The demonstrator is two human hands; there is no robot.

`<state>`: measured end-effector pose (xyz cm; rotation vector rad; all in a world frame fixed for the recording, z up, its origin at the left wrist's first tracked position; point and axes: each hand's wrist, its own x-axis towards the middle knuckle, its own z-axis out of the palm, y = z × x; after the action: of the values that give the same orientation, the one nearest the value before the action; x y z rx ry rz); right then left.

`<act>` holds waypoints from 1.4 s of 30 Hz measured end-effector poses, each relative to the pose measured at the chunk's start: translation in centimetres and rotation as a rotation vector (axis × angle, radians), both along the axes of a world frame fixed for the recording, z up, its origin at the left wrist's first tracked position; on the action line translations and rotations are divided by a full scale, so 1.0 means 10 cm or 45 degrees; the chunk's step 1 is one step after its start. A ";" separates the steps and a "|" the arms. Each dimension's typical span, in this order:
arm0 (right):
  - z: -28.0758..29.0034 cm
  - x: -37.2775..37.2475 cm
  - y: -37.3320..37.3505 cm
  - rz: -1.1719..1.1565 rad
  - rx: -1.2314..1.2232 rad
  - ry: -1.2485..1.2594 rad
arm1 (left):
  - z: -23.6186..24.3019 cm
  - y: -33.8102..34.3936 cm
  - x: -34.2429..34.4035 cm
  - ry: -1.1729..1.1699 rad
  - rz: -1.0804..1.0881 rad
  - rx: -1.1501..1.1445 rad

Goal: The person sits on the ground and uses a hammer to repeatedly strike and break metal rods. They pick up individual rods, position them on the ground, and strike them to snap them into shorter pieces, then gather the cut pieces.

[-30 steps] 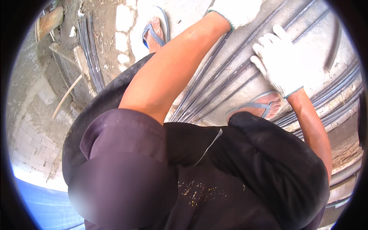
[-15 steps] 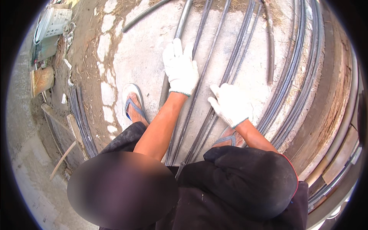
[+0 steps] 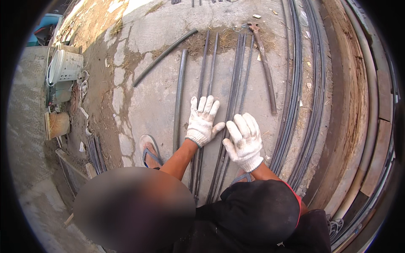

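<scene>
At about ten o'clock a white bucket (image 3: 69, 67) is seen. At eleven o'clock a dark tube (image 3: 164, 55) is laid aslant on the concrete ground (image 3: 156, 109), with a straight grey pipe (image 3: 180, 97) set nearer the middle. Right of that pipe, a pair of thin rods (image 3: 203, 63) is partly covered by the gloved left hand (image 3: 202, 122); its grip is spread flat and nothing is held. Between twelve and one o'clock a closer cluster of rods (image 3: 235, 76) is laid. Toward four o'clock the gloved right hand (image 3: 244, 141) is held with fingers loosely bent; its palm is hidden, so whether anything is gripped cannot be told. A rusty bar (image 3: 265, 69) is placed between one and two o'clock, and long rod bundles (image 3: 297, 84) at two. The middle rods are judged to be already parted into groups, but not yet lifted.
</scene>
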<state>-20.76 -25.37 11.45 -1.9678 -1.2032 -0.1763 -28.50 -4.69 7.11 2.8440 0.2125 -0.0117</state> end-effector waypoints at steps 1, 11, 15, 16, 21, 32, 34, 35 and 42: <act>0.04 0.04 0.10 -0.065 0.052 -0.008 | 0.00 0.03 -0.04 -0.001 -0.019 0.017; -0.30 0.50 0.54 0.100 -0.479 -0.006 | 1.81 1.66 1.22 0.414 0.076 0.772; -0.35 1.31 0.22 -0.476 -0.139 -0.145 | 2.82 2.49 1.54 0.289 0.267 0.894; -0.42 1.53 0.14 -0.555 -0.267 -0.098 | 2.92 2.58 1.60 0.248 0.304 0.880; -0.45 2.10 0.08 -0.581 -1.005 0.095 | 2.93 2.29 1.46 0.199 0.238 0.543; 0.54 1.85 -0.03 -1.031 -0.413 1.341 | 0.70 1.83 0.48 1.105 0.304 -0.269; 0.45 1.82 -0.51 -1.077 -0.498 0.954 | 0.62 1.86 0.67 1.027 0.298 -0.295; 0.56 1.71 -0.57 -1.119 -0.545 0.871 | 0.58 1.92 0.71 0.992 0.258 -0.286; 1.70 0.90 -0.48 -1.343 -1.075 0.405 | 0.34 2.32 0.98 0.745 0.277 -0.460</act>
<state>-11.79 -30.14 28.47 -3.0502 0.1354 0.1542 -18.70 18.55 10.49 2.3725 0.5731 -0.7580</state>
